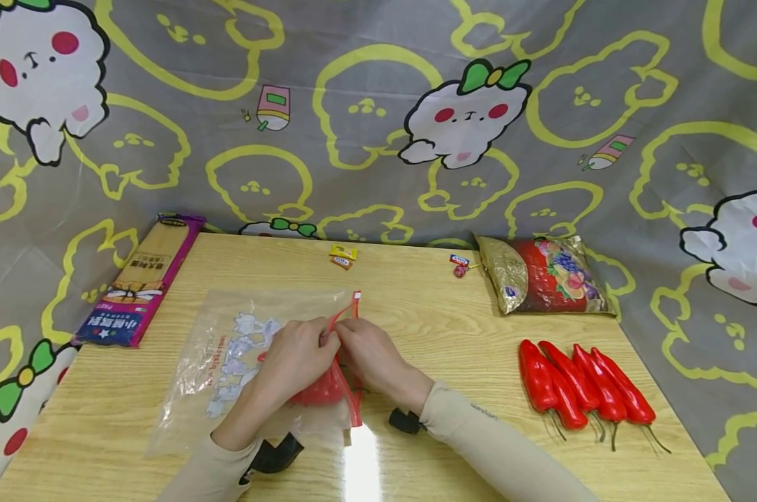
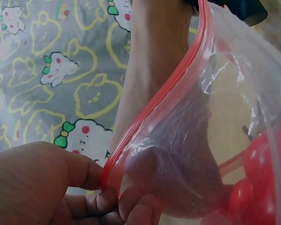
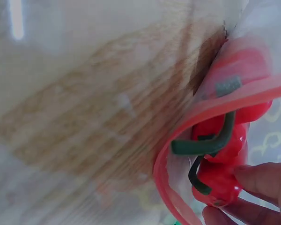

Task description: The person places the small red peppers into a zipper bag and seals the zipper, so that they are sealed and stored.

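Note:
A clear zip bag with a red zip strip lies on the table, its mouth spread toward the right. My left hand pinches the bag's edge at the strip between thumb and fingers. At the mouth, my right hand grips a red pepper with thumb and fingertips. More red peppers with green stems show beside it within the red rim, partly behind the film. From above, red shapes show through the plastic below both hands.
Several long red peppers lie in a row at the right. A gold and red package stands at the back right, a purple pasta packet at the left. Small wrapped sweets and a lollipop lie along the back.

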### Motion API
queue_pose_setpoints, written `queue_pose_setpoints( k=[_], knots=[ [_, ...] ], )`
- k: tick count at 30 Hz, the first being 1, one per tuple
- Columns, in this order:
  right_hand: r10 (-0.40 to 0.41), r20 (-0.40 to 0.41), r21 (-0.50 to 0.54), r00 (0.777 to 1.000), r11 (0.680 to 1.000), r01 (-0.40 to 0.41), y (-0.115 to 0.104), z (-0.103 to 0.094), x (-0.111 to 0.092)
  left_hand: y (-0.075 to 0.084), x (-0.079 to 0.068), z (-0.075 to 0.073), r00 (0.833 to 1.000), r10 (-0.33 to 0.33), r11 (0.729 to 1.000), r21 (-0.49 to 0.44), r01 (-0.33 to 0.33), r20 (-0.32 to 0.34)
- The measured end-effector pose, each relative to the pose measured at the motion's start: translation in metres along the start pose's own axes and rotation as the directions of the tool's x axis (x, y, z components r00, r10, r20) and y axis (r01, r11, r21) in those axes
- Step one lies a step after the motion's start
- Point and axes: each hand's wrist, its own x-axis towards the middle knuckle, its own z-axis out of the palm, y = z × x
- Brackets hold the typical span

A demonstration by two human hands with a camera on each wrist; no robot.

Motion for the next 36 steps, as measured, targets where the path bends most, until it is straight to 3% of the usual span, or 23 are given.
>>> queue_pose_setpoints(
  k=[7, 12, 17, 22, 27, 31, 36],
  knots=[
    [0.011, 0.021, -0.044, 1.000, 0.999, -0.010, -0.003, 0.002, -0.001, 0.000, 0.001, 0.000, 1.000, -0.013, 1.000, -0.008, 0.013, 0.017],
    [-0.004, 0.013, -0.043, 1.000, 0.999, 0.005, -0.001, -0.013, -0.010, -0.001, 0.000, 0.000, 0.999, -0.023, 1.000, -0.013, 0.023, 0.026],
    [0.017, -0.078, -0.086, 0.997, 0.996, -0.024, 0.016, -0.040, -0.041, -0.001, 0.000, 0.001, 1.000, -0.019, 0.999, -0.036, 0.020, 0.024],
    [0.109, -0.174, -0.154, 0.979, 0.979, -0.136, 0.047, -0.065, -0.091, -0.001, 0.000, 0.000, 1.000, -0.007, 0.999, -0.046, 0.007, 0.011],
    [0.232, -0.234, -0.248, 0.944, 0.925, -0.288, 0.081, -0.085, -0.145, 0.000, 0.000, 0.001, 1.000, -0.015, 0.999, -0.044, 0.016, 0.015],
    [0.363, -0.235, -0.306, 0.902, 0.853, -0.423, 0.097, -0.099, -0.178, 0.000, -0.001, 0.001, 0.999, -0.030, 0.998, -0.046, 0.031, 0.019],
    [0.576, -0.154, -0.351, 0.803, 0.728, -0.589, 0.101, -0.108, -0.202, 0.001, -0.001, 0.001, 0.998, -0.045, 0.997, -0.060, 0.047, 0.032]
  ],
)
